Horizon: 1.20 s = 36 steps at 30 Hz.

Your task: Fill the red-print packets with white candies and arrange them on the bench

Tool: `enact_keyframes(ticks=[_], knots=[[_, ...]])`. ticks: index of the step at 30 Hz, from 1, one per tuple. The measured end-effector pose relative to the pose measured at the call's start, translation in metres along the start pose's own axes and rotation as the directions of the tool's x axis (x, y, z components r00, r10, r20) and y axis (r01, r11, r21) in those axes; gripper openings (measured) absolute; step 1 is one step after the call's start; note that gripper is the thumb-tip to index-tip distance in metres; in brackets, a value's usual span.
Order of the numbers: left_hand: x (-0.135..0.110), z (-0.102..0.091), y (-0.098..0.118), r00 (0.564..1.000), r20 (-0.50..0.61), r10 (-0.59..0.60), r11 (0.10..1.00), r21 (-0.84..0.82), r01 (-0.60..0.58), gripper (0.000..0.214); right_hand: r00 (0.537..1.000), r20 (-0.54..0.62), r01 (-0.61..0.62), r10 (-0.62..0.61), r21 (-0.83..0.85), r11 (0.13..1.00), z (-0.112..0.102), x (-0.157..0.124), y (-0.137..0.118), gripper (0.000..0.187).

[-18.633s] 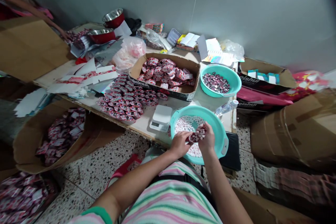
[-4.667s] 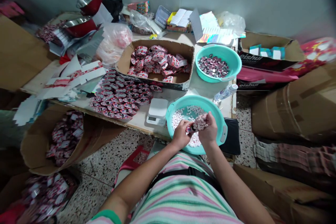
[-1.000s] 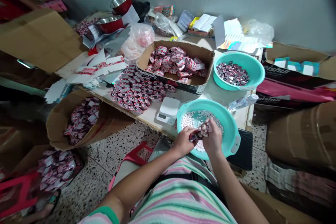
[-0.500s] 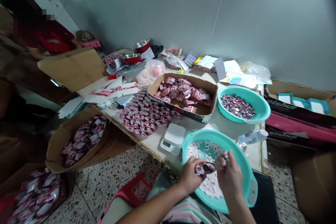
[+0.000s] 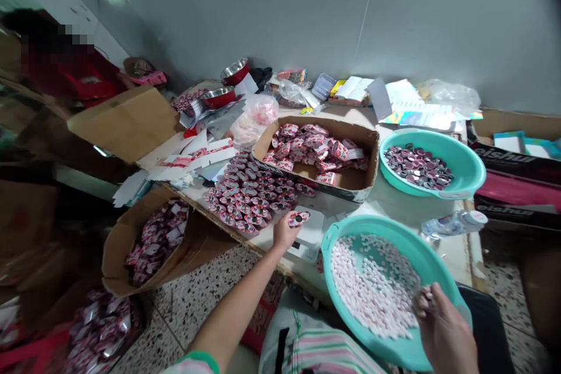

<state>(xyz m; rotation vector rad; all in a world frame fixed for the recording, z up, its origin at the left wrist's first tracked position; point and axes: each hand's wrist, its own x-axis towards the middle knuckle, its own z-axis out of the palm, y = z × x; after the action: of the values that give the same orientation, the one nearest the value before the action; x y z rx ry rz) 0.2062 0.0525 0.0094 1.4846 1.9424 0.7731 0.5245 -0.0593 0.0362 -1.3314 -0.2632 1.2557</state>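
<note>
My left hand (image 5: 284, 235) grips a small red-and-white printed carton (image 5: 299, 220) with a dark opening on top, over the white digital scale (image 5: 312, 228). Whether the carton touches the scale I cannot tell. Closed around a few small pale pieces, my right hand (image 5: 449, 324) is over the right side of a turquoise basin (image 5: 331, 272). Many white-and-pink small pieces (image 5: 372, 292), like candies, lie spread in that basin. Left of the scale, similar cartons (image 5: 245, 193) stand packed together in rows on the table.
Behind the scale, a cardboard tray (image 5: 368, 178) holds more cartons. A second turquoise basin (image 5: 468, 166) contains round dark and pink discs. A plastic bottle (image 5: 456, 224) lies near the table's right edge. A large cardboard box (image 5: 116, 245) of cartons is at lower left. A person (image 5: 83, 76) is at far left.
My left hand has carried the carton left and forward from the basin to the scale. My right hand has shifted right and nearer, still holding pale pieces. The view has shifted a little.
</note>
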Motion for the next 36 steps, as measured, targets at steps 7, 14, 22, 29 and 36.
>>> enact_keyframes(ticks=[7, 14, 22, 29, 36], knots=[[0.030, 0.033, -0.021, 0.978, 0.186, 0.100, 0.995, -0.039, -0.094, 0.041, 0.984, -0.176, -0.035, 0.030, -0.030, 0.999, 0.006, -0.026, 0.018, 0.032], [0.033, 0.016, -0.034, 0.965, 0.139, 0.223, 0.975, -0.026, -0.221, 0.072, 0.957, -0.252, -0.144, 0.145, 0.022, 0.989, 0.023, -0.025, 0.030, 0.032], [0.008, -0.034, -0.066, 0.978, 0.131, 0.164, 0.983, 0.060, -0.173, 0.053, 0.931, -0.253, -0.264, 0.263, 0.030, 0.964, 0.034, -0.021, 0.056, 0.037], [0.004, -0.049, -0.092, 0.984, 0.120, 0.131, 0.989, 0.045, -0.138, 0.037, 0.908, -0.271, -0.349, 0.319, -0.067, 0.935, 0.034, -0.016, 0.081, 0.036], [0.012, -0.054, -0.103, 0.979, 0.161, 0.123, 0.991, 0.031, -0.130, 0.029, 0.908, -0.260, -0.348, 0.327, -0.036, 0.937, 0.048, -0.015, 0.083, 0.035]])
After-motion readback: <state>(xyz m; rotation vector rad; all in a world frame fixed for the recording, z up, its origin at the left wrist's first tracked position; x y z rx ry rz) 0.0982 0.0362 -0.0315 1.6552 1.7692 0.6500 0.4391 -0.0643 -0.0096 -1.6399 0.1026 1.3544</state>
